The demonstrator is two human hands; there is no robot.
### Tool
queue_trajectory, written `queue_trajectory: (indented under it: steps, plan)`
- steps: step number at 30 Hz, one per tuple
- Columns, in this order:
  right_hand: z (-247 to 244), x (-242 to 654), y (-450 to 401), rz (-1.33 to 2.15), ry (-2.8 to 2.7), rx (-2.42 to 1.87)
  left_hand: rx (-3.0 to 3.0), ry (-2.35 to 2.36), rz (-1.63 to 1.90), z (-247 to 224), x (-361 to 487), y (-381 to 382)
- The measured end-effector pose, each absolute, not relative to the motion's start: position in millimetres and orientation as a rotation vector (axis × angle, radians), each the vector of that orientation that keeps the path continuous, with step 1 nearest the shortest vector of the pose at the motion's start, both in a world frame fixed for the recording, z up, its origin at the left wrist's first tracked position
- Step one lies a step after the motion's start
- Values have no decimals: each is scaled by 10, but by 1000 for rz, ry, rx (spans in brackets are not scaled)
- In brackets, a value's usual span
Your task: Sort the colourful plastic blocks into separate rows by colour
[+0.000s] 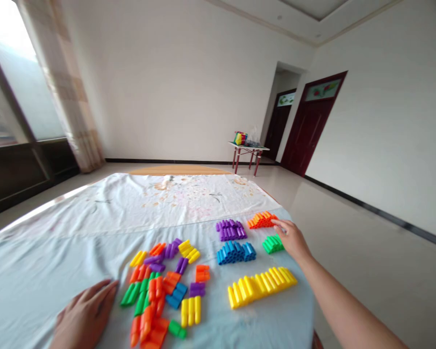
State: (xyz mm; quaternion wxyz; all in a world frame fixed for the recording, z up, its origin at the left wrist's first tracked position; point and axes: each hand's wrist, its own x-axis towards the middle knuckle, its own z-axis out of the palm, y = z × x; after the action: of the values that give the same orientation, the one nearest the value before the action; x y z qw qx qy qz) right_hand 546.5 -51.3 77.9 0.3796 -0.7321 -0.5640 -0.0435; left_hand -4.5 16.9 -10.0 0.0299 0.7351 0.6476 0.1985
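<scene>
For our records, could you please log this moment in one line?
left hand: on cloth; right hand: at orange pile; nearby: purple pile, blue pile, green pile, yellow row; between hands: mixed-colour pieces

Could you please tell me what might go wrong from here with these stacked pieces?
The right hand is at the end of the orange stack; a slight nudge might topple it.

The green stack lies close beside the right wrist, so the arm could brush it.

The yellow row is near the right edge of the table, so knocked pieces may roll off.
</scene>
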Motion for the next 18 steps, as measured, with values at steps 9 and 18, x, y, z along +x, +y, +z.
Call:
queue_trajectory:
  steps: [9, 18]
  plan:
    - [522, 3386, -821, 189, -1781, -1208, 2206, 2054, 639, 121, 144, -32]
    - [0, 3097, -1004, 170, -1863, -1164, 2216, 2007, 711, 144, 143, -97]
